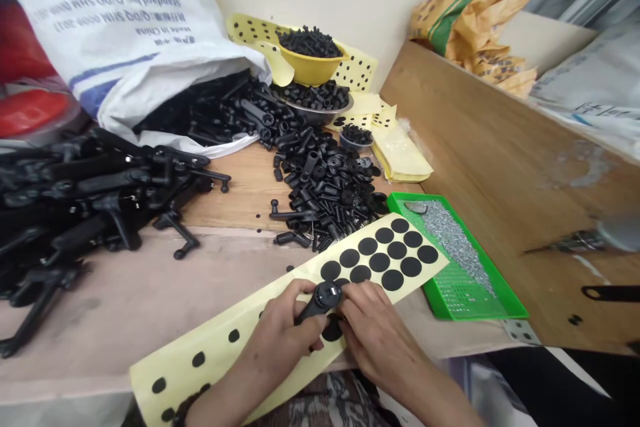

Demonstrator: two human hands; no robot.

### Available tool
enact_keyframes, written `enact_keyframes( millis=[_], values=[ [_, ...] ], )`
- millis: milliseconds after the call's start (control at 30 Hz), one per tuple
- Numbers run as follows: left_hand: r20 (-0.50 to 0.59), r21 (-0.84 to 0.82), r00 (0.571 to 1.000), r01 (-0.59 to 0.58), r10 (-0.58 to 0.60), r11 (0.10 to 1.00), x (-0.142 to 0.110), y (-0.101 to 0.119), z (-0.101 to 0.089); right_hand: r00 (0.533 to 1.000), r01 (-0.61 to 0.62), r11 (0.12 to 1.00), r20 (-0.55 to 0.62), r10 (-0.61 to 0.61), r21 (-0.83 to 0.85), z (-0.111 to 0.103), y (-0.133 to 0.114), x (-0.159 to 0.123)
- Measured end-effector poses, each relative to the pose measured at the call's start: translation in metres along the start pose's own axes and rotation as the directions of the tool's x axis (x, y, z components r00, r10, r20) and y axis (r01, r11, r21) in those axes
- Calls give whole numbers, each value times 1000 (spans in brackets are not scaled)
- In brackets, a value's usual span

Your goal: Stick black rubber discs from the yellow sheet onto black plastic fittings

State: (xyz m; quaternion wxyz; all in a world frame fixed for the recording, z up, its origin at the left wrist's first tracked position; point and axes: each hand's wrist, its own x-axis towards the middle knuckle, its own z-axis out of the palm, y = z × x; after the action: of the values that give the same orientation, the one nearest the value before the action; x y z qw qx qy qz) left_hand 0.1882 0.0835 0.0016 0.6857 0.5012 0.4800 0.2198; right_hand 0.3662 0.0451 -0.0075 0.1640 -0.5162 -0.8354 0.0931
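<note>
My left hand (285,330) is closed around a black plastic part (323,299) with a round end, which it holds over a yellow sticker sheet (280,313). Close against that round end, the fingers of my right hand (367,320) are bent together at the sheet. Whether they pinch anything is hidden. A black round sticker (333,328) shows just beneath the two hands. Rows of larger black round stickers (380,261) cover the sheet's right part, while smaller black dots (199,359) are spread over its left part.
Loose black plastic parts (335,180) lie heaped beyond the sheet. Longer black assemblies (95,193) pile up at left, near a white sack (130,33). A green tray (440,313) of small metal pieces stands right, beside a wooden board (480,167). A yellow bowl (315,70) sits behind.
</note>
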Motion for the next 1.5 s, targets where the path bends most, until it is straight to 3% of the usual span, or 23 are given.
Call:
enact_keyframes(
  millis=[133, 267, 400, 533, 633, 733, 800, 867, 933, 1167, 1233, 1267, 1367, 1433, 1500],
  values=[
    [31, 105, 999, 5, -9, 994, 2, -1, 2, 999, -11, 1000, -38, 12, 12, 4, -2, -2],
    [17, 173, 999, -35, 33, 984, -2, 3, 2, 997, -60, 989, -46, 67, 138, 6, -4, -7],
    [5, 177, 1000, -21, 20, 984, -2, 3, 3, 984, -125, 976, -103, 145, 177, 11, -4, -11],
    [-7, 106, 1000, 6, -6, 994, -1, -1, 3, 986, -128, 980, -90, 143, 150, 12, -3, -11],
    [-82, 230, 989, -100, 122, 968, -4, -1, 5, 985, -140, 966, -72, 159, 217, 9, -2, -9],
    [-57, 555, 936, -258, 346, 791, -5, 0, 9, 980, -164, 934, -54, 191, 316, 7, 0, -7],
    [7, 730, 935, -248, 355, 637, -4, 2, 15, 977, -176, 915, -47, 206, 362, 7, 1, -7],
    [29, 846, 956, -179, 292, 503, -3, 4, 20, 976, -181, 905, -41, 213, 386, 7, 2, -7],
    [25, 900, 966, -134, 258, 414, -1, 7, 24, 976, -186, 903, -37, 216, 387, 8, 1, -8],
    [41, 960, 948, -125, 317, 251, 1, -3, 38, 971, -180, 884, -63, 229, 432, 11, 0, -10],
    [68, 945, 930, -177, 362, 277, 1, -10, 36, 970, -185, 854, -50, 239, 486, 11, 0, -10],
    [77, 918, 919, -216, 386, 332, 1, -12, 33, 969, -190, 837, -38, 243, 514, 10, 0, -10],
    [47, 722, 906, -322, 421, 612, 1, -14, 15, 968, -205, 789, 3, 249, 579, 8, 1, -11],
    [-21, 522, 936, -290, 352, 803, 1, -10, 3, 966, -217, 770, 17, 259, 600, 8, 1, -12],
    [-87, 290, 971, -189, 222, 938, 1, -3, -6, 962, -232, 755, 31, 270, 614, 7, 1, -14]
  ],
)
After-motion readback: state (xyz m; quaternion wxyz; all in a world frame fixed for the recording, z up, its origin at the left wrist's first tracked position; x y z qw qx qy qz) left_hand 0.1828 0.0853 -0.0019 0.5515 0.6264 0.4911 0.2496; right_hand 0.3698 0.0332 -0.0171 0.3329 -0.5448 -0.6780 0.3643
